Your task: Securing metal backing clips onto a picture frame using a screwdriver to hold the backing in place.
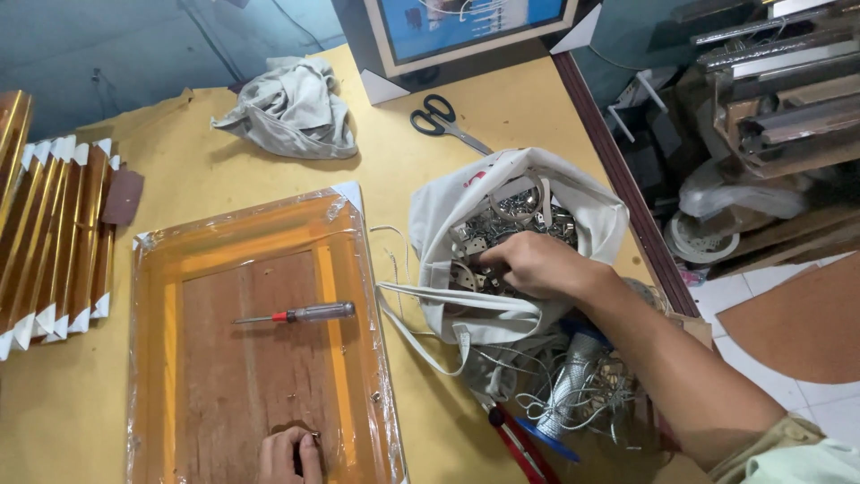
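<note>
Right hand (537, 264) is reached into the white cloth bag (448, 224), fingers curled down among the small metal brackets (488, 235); whether a piece is actually pinched can't be told, fingertips are buried. Left hand (288, 454) is pressed on the brown backing board (251, 358) of the wrapped picture frame (148, 358), fingertips bunched on a small dark fitting near the bottom edge; grip reads as closed on it, though what exactly is held is too small to make out

Step in hand judged as: one bracket being picked from the bag while the spot on the board is held. To be done well, a single bracket should be isolated, not a tangle; the left hand should be kept pinned so the mark isn't lost

Screwdriver (300, 315) lies flat on the board, above the left grip and left of the right grip, untouched. Long axis runs roughly left-right, slightly tilted; clear handle with red collar toward the bag, thin shaft tip pointed away from it, toward the frame's left side

Wire spool (573, 381) sits just below the right wrist. Scissors (445, 119) and rag (291, 108) lie beyond on the yellow tabletop (72, 412), well apart from both hands
</note>
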